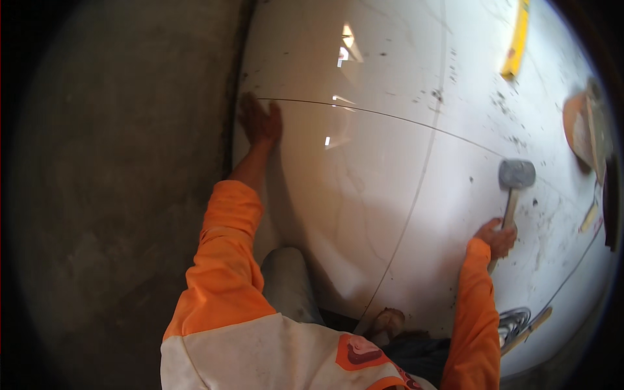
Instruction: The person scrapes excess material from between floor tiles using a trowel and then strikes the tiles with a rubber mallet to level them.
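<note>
My right hand (498,238) grips the wooden handle of a rubber mallet (517,173). Its grey head points away from me, over or on the white tiles. At the left edge of a large, glossy white floor tile (338,175), my left hand (261,122) lies with its fingers apart. Those fingertips reach the thin dark joint between this tile and the one beyond it. Whether the mallet head touches the surface, I cannot tell.
A yellow spirit level (517,42) lies on the far tiles. An orange-brown bucket (578,130) stands at the right. Near my right forearm are a metal coil-like object (513,324) and a wooden-handled tool (530,330). Rough grey concrete (130,162) borders the tiles at left.
</note>
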Demonstrator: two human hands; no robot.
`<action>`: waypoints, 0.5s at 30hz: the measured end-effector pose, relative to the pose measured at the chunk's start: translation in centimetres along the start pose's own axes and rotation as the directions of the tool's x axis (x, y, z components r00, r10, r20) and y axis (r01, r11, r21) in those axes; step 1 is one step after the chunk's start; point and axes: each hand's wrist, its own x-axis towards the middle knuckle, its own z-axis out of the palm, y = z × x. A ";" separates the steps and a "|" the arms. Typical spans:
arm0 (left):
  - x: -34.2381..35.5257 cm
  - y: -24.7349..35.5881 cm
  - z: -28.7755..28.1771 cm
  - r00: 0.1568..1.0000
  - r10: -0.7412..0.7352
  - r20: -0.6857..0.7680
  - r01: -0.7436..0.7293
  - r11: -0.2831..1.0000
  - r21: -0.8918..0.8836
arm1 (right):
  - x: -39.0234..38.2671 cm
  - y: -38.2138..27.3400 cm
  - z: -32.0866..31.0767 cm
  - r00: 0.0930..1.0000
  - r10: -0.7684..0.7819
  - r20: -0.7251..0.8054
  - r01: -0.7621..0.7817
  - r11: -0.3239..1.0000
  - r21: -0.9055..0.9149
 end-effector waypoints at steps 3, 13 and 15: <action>-3.2 1.5 1.3 0.996 -0.071 0.046 0.074 0.995 -0.061 | -0.2 -0.3 0.1 1.000 -0.018 0.009 0.017 0.996 0.082; -19.0 26.5 0.4 0.764 0.620 0.180 -0.586 0.783 -0.209 | 0.7 -0.8 -2.3 1.000 -0.021 -0.001 0.021 0.984 0.178; -18.6 27.4 1.2 0.783 0.609 0.127 -0.590 0.792 -0.155 | 0.4 -1.1 -2.3 1.000 -0.026 -0.004 0.026 0.978 0.206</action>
